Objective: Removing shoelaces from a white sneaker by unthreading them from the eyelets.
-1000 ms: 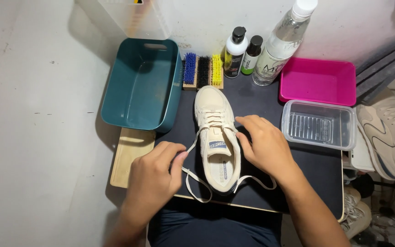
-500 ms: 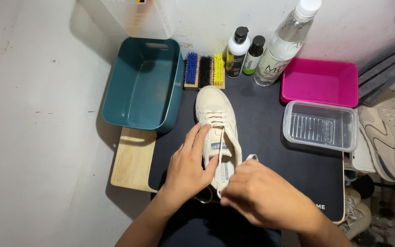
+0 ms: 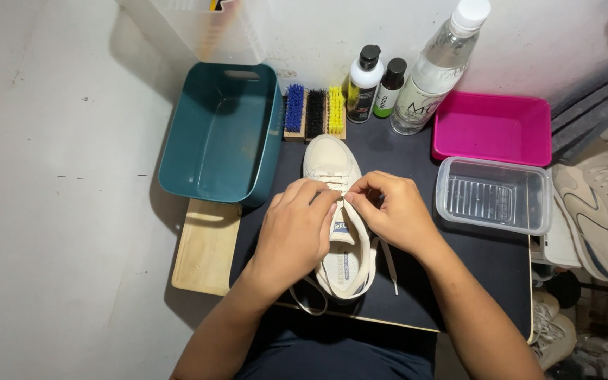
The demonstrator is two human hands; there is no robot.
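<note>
Cream-coloured low lace-up sneaker [image 3: 338,211], toe pointing away from the person, lying on a black mat [image 3: 473,274] and partly covered by both hands. Left hand [image 3: 295,236]: fingers curled and closed, tips pinching at the lacing over the shoe's tongue; whether the lace itself is caught between them cannot be told. Right hand [image 3: 392,211]: fingers likewise bent and pinched together on the lacing, meeting the left fingertips at the middle of the shoe. Loose flat off-white lace ends [image 3: 390,267]: trailing from under the hands, one beside the right wrist, one looping below the left palm near the shoe's heel. Beyond the fingertips, past the toe: three small wooden-backed brushes with blue, black and yellow bristles [image 3: 315,112], side by side. Beyond and right of the right fingers: white squeeze bottle with black cap [image 3: 363,84], small dark bottle with green label [image 3: 390,88], tall clear plastic bottle with white cap [image 3: 434,70], all upright against the wall. Right of the right hand: clear rectangular plastic container [image 3: 494,195], just beside the knuckles; behind it, a bright pink rectangular plastic tray [image 3: 492,130]. Left of the left fingers: deep teal plastic tub [image 3: 219,134]; nearer the person, a pale wooden board [image 3: 207,246] beside the left wrist. Far right, off the mat: another beige sneaker [image 3: 603,211], well apart from both hands.
</note>
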